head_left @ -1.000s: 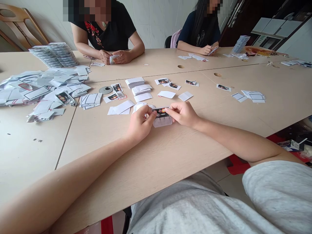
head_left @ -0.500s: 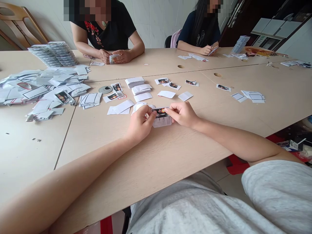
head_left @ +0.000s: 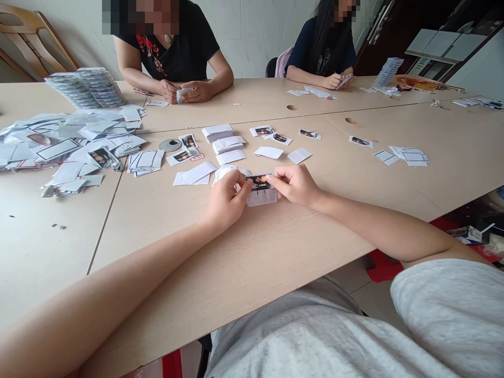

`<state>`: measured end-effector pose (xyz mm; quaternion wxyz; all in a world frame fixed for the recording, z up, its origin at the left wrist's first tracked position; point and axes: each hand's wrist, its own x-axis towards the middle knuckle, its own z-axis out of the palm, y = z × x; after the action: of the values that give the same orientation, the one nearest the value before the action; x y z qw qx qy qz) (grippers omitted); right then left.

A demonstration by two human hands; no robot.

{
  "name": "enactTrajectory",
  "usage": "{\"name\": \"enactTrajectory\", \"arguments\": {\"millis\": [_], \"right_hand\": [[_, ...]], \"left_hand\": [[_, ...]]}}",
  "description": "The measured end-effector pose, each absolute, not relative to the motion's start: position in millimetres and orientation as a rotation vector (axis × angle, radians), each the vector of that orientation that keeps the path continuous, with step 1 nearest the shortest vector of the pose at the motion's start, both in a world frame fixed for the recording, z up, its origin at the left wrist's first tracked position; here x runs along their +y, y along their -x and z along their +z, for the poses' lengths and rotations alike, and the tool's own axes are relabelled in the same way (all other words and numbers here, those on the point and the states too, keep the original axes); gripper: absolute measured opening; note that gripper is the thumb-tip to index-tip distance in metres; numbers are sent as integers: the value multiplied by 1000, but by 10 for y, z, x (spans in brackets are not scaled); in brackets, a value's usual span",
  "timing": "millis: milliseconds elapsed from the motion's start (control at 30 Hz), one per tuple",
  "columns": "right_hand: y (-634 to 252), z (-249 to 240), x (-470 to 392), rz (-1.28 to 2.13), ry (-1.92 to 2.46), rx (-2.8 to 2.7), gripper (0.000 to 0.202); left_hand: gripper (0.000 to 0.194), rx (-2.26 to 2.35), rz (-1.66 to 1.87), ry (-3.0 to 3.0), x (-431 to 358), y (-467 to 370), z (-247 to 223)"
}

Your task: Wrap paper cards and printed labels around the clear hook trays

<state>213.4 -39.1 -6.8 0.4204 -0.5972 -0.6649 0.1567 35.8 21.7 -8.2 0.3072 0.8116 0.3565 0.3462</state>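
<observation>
Close to the table's front edge, a small clear plastic box with compartments is between my two hands. A black label with an orange burst lies across its upper part. My left hand pinches the left end of label and box between thumb and fingers. My right hand has its thumb on the label's right end, with fingers curled behind the box. Just beyond my left hand lie loose white slips and a stack of white cards. Single black labels on white backing lie farther out.
A large heap of white slips covers the left, with stacked clear boxes behind it. A grey tape roll lies near the heap. Two people sit across the table, one holding a small box. Framed white cards lie right.
Almost nothing differs. Both hands keep the same hold on the box and label, and the box's near edge tips very slightly.
</observation>
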Motion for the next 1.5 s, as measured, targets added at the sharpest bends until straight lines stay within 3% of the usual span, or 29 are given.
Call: {"name": "enactTrajectory", "arguments": {"millis": [1500], "right_hand": [[-2131, -68, -393, 344, 1515, -1669, 38]], "left_hand": [[24, 961, 909, -2188, 220, -358, -96]]}}
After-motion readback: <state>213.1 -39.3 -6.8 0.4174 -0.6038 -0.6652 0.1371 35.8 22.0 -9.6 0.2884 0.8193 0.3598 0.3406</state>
